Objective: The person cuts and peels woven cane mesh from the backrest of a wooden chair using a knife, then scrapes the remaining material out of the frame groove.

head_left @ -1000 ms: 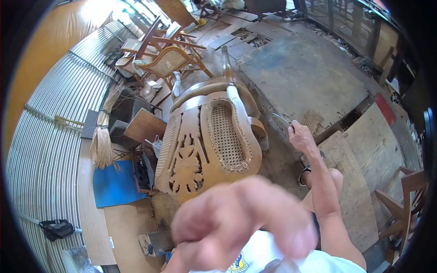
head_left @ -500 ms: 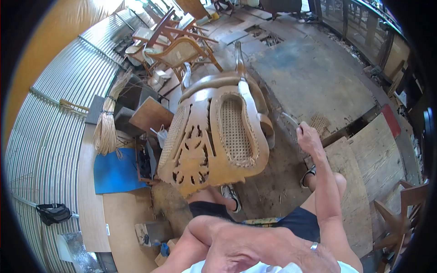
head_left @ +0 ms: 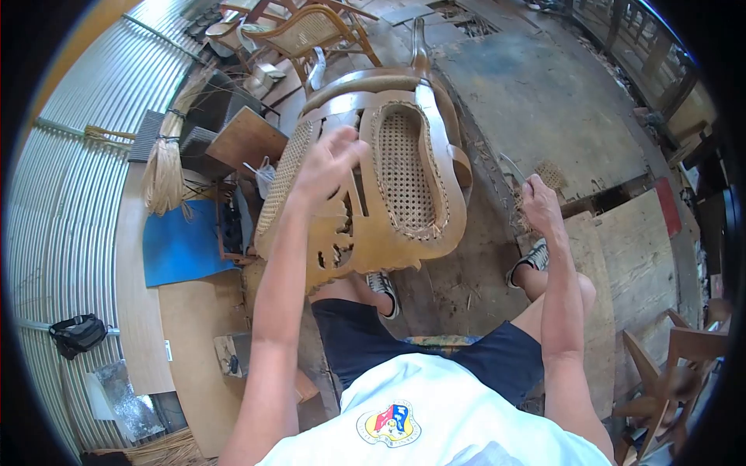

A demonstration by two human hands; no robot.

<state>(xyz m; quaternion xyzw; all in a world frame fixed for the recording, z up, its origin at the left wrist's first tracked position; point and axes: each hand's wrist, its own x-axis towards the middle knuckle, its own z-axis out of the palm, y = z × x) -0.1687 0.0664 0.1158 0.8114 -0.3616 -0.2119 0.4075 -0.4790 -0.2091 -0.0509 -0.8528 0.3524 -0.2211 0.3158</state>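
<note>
A wooden chair [head_left: 365,256] lies tipped on the floor before me, its carved back towards me and a leg pointing away. Woven cane [head_left: 402,175] fills the oval opening in the back, with a ragged, stitched-looking edge. My left hand [head_left: 334,159] is over the carved middle of the chair back, its fingers bent and smeared by motion; whether it touches the wood I cannot tell. Right of the chair, my right hand [head_left: 540,206] is closed on a knife [head_left: 510,166] with a thin, slightly curved blade pointing up and left.
Bundled cane strands [head_left: 165,167] hang at the left near a corrugated metal wall [head_left: 78,202]. A blue sheet [head_left: 183,241] lies below them. Behind stands another cane chair [head_left: 307,35]. Plywood boards [head_left: 641,264] cover the right floor; wooden chair parts [head_left: 676,373] sit lower right.
My left arm has swung from across my chest out to the chair back. The right hand, still holding the knife, shifts slightly. The view has tilted down.
</note>
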